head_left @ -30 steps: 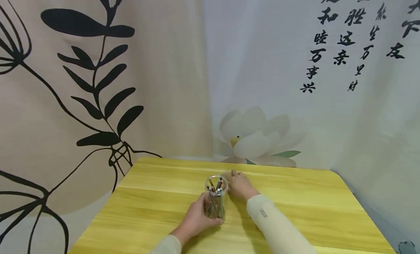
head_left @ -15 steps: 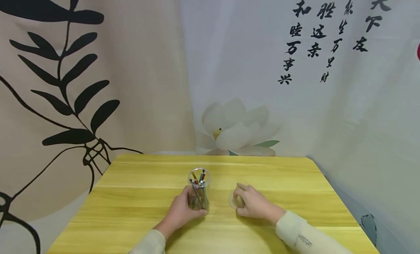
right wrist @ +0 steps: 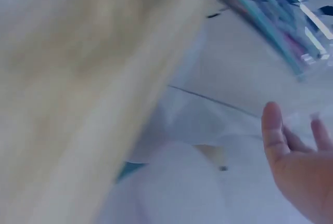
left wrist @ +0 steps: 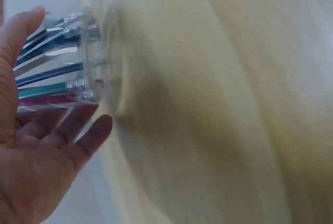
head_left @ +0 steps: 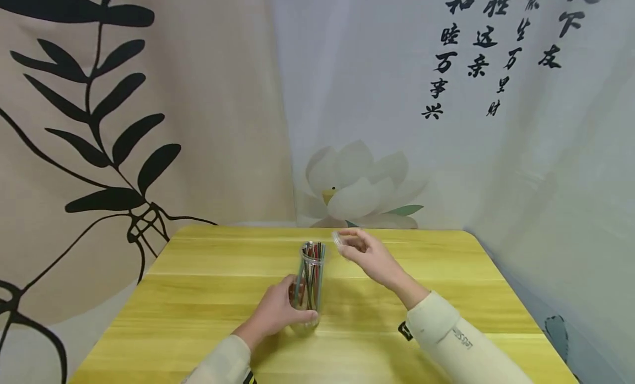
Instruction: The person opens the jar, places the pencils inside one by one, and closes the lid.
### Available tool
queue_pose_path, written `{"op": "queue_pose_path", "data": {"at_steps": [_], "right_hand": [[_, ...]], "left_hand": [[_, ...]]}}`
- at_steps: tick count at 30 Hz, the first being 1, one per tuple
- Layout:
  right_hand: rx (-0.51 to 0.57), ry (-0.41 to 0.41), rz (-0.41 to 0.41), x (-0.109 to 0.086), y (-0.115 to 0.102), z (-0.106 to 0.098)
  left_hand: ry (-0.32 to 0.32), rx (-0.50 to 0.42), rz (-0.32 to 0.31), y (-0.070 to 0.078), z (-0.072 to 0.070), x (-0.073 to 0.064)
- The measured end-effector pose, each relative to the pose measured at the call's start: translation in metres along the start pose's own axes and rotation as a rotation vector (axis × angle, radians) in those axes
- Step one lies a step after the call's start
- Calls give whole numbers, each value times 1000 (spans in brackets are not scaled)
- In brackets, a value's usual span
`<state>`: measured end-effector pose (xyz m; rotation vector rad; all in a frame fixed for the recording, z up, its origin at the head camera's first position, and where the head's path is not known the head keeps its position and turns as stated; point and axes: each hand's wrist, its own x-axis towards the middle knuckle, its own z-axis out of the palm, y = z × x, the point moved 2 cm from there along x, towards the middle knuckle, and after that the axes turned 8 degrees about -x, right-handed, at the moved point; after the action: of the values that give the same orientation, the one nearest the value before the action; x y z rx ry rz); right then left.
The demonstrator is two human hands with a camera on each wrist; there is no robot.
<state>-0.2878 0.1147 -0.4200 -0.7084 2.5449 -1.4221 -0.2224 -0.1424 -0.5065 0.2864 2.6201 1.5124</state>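
Observation:
My left hand (head_left: 278, 309) grips the lower side of a clear plastic jar (head_left: 303, 318) on the table. Coloured pencils (head_left: 312, 271) stand inside it, their upper ends close to the open rim. In the left wrist view, thumb and fingers lie on either side of the jar (left wrist: 93, 55), whose base end faces the tabletop. My right hand (head_left: 369, 254) is raised to the right of the jar's mouth, pinching a small clear round lid (head_left: 337, 239) by its edge, apart from the jar. Motion blurs the right wrist view, where the lid is hard to make out beside the fingers.
A yellow wood-grain table (head_left: 198, 296) lies under both hands, its far edge close to a hanging cloth backdrop (head_left: 223, 125) printed with leaves, a lotus and characters. A black strap piece (head_left: 405, 331) shows under the right sleeve (head_left: 461, 334).
My right hand has moved from beyond the jar to the tabletop at its right, then up towards the jar's mouth with the lid. The pencils now reach higher in the jar. The left hand keeps its grip.

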Motion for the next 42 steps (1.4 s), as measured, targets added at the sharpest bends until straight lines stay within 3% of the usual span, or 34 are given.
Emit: {"op": "queue_pose_path", "data": {"at_steps": [3, 6, 14, 20, 23, 26, 29, 36, 42], "right_hand": [[-135, -61, -112, 2, -24, -3], [-305, -90, -209, -1, -35, -1], [-537, -122, -420, -11, -51, 2], [-710, -111, -461, -17, -46, 20], [-771, -44, -564, -19, -38, 31], [-802, 20, -695, -18, -35, 40], [-801, 26, -778, -16, -38, 44], [-719, -83, -698, -14, -41, 40], [-634, -122, -664, -13, -37, 41]], "left_hand": [[-7, 27, 16, 8, 0, 0], [-16, 41, 47, 14, 3, -1], [-15, 27, 88, 14, 10, -4], [-56, -12, 110, 12, 19, -6], [-56, -15, 106, 10, 22, -6], [-62, -23, 121, 9, 23, -7], [-82, -43, 136, 8, 24, -7], [-165, -112, 117, 4, 18, -4], [-233, -201, 48, 3, 12, -2]]}}
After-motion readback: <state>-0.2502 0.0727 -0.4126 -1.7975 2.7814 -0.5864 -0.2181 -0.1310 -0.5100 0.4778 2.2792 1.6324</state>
